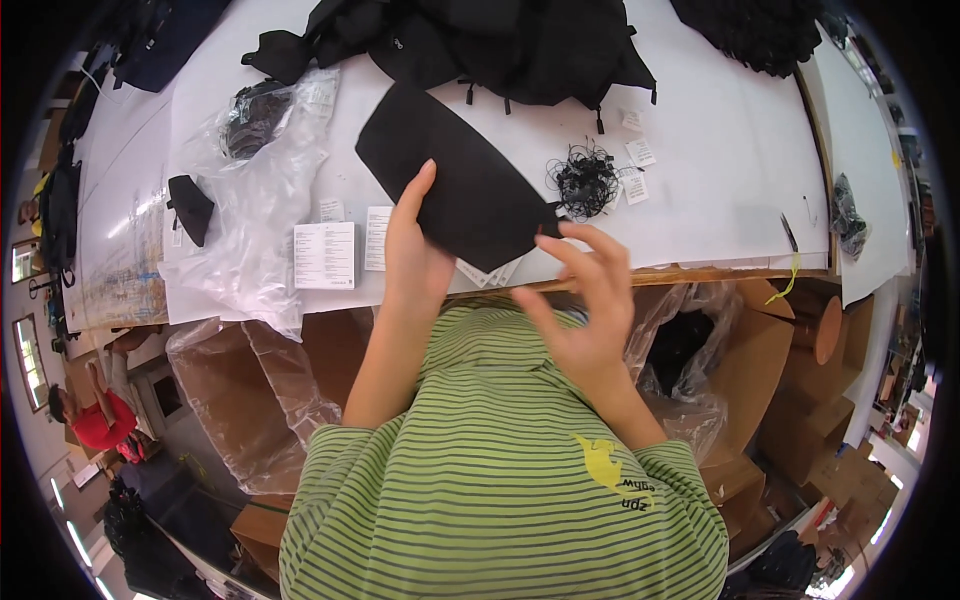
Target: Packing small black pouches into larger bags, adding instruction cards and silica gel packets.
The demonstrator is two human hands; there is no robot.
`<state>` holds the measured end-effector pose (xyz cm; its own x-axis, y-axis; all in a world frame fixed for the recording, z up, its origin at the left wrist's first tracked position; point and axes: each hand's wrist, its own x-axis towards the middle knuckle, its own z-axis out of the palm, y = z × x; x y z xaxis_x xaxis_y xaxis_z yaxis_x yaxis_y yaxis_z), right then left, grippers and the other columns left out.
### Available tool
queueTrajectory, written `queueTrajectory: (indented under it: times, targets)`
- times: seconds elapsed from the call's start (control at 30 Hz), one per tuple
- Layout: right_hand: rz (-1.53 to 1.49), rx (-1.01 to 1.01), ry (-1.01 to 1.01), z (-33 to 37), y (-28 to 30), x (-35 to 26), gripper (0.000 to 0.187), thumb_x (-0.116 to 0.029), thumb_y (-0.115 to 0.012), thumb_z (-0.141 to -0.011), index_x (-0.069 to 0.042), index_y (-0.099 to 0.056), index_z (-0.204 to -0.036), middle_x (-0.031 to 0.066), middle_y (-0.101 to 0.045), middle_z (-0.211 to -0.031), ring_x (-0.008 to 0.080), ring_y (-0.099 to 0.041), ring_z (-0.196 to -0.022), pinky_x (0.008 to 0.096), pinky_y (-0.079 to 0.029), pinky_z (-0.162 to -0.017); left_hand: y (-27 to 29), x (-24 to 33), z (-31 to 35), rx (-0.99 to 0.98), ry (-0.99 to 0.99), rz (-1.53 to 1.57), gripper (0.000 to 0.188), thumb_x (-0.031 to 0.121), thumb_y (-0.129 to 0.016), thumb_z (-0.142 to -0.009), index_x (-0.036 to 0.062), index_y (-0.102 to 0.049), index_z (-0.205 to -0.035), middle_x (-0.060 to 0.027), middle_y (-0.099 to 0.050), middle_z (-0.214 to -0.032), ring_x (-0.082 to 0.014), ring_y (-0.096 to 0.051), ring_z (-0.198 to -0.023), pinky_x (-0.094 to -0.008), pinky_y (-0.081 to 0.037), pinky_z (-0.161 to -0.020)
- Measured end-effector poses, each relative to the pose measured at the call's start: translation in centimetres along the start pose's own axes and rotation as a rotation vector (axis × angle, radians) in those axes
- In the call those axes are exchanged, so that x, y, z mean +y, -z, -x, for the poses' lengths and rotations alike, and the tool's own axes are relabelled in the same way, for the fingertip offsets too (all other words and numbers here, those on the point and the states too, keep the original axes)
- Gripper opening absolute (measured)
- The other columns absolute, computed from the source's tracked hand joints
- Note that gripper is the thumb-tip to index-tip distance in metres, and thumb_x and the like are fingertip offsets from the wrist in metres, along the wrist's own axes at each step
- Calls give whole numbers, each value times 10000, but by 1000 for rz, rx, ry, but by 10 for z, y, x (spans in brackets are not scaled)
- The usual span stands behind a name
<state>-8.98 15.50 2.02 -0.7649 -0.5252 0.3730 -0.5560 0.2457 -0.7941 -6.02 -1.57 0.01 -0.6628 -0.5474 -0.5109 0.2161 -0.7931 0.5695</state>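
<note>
My left hand (420, 240) is closed on a flat, oblong black fabric piece (460, 170), its thumb lying on top and its other fingers hidden beneath. The piece is held tilted above the front of the table. At its right corner, by a small black tab, is my right hand (590, 285). The thumb and fingers of that hand are apart, and the fingertips touch or nearly touch the corner. White printed tags (490, 272) show under the lower edge of the fabric. Just right of the piece lies a tangle of thin black cords (584, 182) with small white labels (636, 186).
Black fabric goods (520, 45) are heaped at the back. To the left lie a clear plastic bag (250, 200), a small black piece (190, 208) and white printed cards (325, 256). Thread snips (789, 232) rest at right. Plastic-lined cartons (250, 400) stand below the table edge.
</note>
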Motion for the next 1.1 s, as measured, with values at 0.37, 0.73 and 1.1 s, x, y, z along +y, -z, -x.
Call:
queueTrajectory:
  times: [0.37, 0.73, 1.1]
  targets:
    - [-373, 74, -265, -13, 0, 38, 309, 1, -696, -758, -39, -650, -1061, 67, -630, -1082, 141, -585, -955, 230, -460, -746, 13, -4, 4, -187, -266, -293, 377, 104, -633, -868, 75, -505, -1222, -53, -559, -1164, -163, -519, -1084, -322, -439, -921]
    - [-429, 85, -490, -34, 47, 87, 231, 46, -612, -812, 21, -638, -1040, 60, -637, -1018, 103, -570, -896, 235, -456, -802, 55, 48, -18, -263, -559, -843, 138, 102, -596, -892, 31, -634, -1004, -59, -607, -1082, -131, -592, -844, -264, -485, -707]
    - [-244, 580, -380, -58, 84, 282, 373, -114, -643, -873, -45, -558, -1230, 103, -564, -1156, 152, -564, -911, 252, -482, -796, 205, 223, -84, 163, -212, -1893, 225, 24, -558, -829, 24, -623, -1045, -147, -642, -994, -186, -627, -748, -313, -462, -722]
